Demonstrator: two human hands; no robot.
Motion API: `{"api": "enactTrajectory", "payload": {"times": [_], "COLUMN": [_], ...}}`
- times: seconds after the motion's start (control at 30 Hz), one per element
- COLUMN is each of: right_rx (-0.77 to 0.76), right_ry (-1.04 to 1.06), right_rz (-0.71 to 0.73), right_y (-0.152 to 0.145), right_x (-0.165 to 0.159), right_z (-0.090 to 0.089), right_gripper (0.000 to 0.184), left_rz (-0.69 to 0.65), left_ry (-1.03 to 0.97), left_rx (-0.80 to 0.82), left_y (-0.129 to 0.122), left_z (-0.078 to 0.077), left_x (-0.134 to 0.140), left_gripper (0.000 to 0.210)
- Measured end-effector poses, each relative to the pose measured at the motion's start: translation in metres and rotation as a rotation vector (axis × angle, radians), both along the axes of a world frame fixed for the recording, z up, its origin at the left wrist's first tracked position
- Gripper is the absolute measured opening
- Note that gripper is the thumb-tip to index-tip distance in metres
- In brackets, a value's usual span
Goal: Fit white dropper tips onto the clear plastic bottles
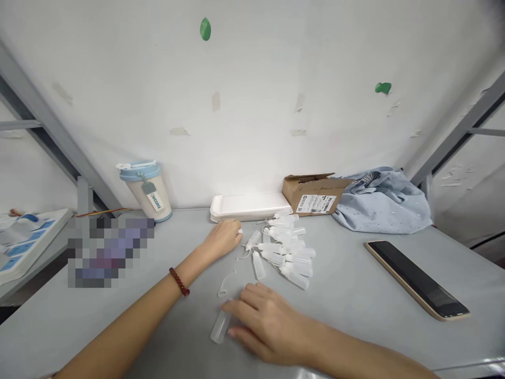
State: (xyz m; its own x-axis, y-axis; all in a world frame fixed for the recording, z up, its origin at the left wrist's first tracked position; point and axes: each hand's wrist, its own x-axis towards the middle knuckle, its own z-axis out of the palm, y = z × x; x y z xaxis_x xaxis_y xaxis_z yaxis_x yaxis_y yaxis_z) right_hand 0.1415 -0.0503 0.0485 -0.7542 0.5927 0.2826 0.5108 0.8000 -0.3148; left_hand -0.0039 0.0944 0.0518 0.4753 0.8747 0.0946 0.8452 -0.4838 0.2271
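Note:
My left hand (pixel 223 237) is closed beside the left end of a stack of flat white boxes (pixel 252 205). A small white piece (pixel 240 231) shows at its fingertips; its kind is too small to tell. A small translucent plastic bottle (pixel 220 327) lies on the table by my right hand (pixel 268 321). The index fingertip meets the bottle's upper end, while the thumb is apart from it, near its side. Just above lies a thin white looped cord (pixel 224 284). To the right of my left hand is a loose pile of similar small bottles (pixel 290 247), some with white cords.
A tumbler (pixel 145 192) stands at the back left near a blurred-out patch (pixel 114 250). Behind the pile are an open cardboard box (pixel 315 197) and a light blue cloth bundle (pixel 382 202). A phone (pixel 416 279) lies right; a power strip (pixel 33 245) sits far left.

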Motion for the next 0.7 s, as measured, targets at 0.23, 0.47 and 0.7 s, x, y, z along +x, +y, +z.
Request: {"api": "enactTrajectory", "payload": {"times": [0.23, 0.47, 0.7], "right_rx": [-0.112, -0.085, -0.002], "right_ry": [-0.105, -0.125, -0.155], "right_rz": [0.052, 0.040, -0.021], "right_y": [-0.008, -0.007, 0.004], "right_x": [-0.008, -0.010, 0.003], "right_z": [-0.004, -0.003, -0.006], "right_gripper": [0.039, 0.032, 0.024], "left_rz": [0.015, 0.044, 0.019], "left_ry": [-0.196, -0.315, -0.319], "left_rx": [-0.082, -0.146, -0.174], "left_y": [-0.037, -0.050, -0.060], "left_z": [0.005, 0.003, 0.010], "left_x": [-0.038, -0.047, -0.055], "left_gripper": [0.014, 0.017, 0.012]}}
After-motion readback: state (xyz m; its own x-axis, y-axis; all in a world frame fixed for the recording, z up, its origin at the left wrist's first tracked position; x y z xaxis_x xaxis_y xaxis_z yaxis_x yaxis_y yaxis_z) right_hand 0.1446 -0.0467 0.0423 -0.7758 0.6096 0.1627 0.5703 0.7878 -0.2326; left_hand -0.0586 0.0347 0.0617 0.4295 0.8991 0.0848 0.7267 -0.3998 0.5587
